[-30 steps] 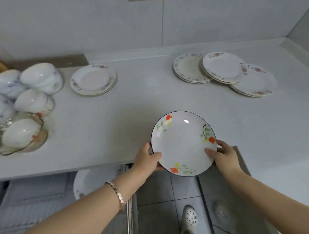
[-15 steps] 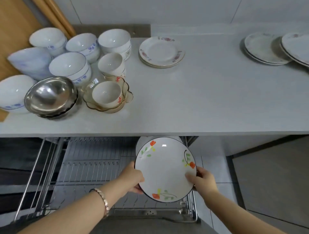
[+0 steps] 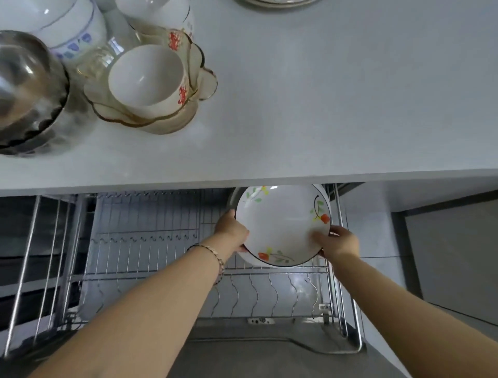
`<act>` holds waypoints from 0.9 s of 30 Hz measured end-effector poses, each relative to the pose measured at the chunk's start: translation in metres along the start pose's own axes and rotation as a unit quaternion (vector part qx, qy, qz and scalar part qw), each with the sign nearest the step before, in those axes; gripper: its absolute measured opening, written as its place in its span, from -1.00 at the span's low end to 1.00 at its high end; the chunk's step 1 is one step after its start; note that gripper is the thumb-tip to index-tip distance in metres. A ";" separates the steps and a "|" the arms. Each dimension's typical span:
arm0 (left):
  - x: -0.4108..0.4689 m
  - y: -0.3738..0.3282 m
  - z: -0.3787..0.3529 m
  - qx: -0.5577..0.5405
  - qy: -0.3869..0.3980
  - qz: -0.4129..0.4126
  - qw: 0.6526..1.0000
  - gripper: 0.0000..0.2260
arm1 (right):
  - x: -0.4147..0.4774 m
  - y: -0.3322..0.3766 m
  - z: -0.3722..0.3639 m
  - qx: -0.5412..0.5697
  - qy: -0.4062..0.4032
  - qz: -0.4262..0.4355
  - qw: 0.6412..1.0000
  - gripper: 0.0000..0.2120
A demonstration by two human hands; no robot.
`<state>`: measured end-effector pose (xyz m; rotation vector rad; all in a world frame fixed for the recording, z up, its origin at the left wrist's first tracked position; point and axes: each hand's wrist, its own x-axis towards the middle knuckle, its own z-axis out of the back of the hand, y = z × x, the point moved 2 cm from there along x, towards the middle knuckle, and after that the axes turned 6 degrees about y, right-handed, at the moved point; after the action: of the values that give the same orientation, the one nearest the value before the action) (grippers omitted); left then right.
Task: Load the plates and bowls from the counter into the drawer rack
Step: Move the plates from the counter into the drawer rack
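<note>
Plate [image 3: 280,224] lowered over rack [image 3: 151,242] (left grip [image 3: 232,232], right grip [image 3: 340,242] curled round rim).

The plate [image 3: 280,224] is white with a thin black rim and sprays of orange-red flowers, green leaves and yellow buds. On the pale grey counter [image 3: 323,108], a white cup [image 3: 147,77] with red marks sits in an amber glass dish [image 3: 164,122], near a silvery steel bowl [image 3: 24,81] and a white bowl [image 3: 75,24] with a blue print. The rack [image 3: 161,242] is silver wire.

Steel bowl [image 3: 27,89] cut off at L edge; plate stack [image 3: 275,2] cropped at top; rear plate [image 3: 249,259] mostly hidden behind flowered plate [image 3: 280,224].
</note>
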<state>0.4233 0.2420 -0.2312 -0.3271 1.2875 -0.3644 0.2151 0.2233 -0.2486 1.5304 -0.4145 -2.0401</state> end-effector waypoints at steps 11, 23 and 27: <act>0.015 0.012 0.001 0.103 -0.053 -0.085 0.990 -0.71 | 0.011 -0.008 -0.006 -0.028 0.004 0.039 0.999 -0.73; -0.114 -0.079 -0.071 0.290 0.062 -0.202 0.933 -0.83 | -0.048 0.075 0.114 -0.384 0.227 0.017 0.895 -0.69; -0.155 -0.146 -0.110 0.236 0.019 -0.249 0.939 -0.85 | -0.056 0.140 0.179 -0.397 0.194 0.129 0.888 -0.69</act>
<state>0.2681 0.1750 -0.0612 -0.2307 1.0998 -1.0960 0.0907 0.1299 -0.0737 1.2152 0.3340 -1.3665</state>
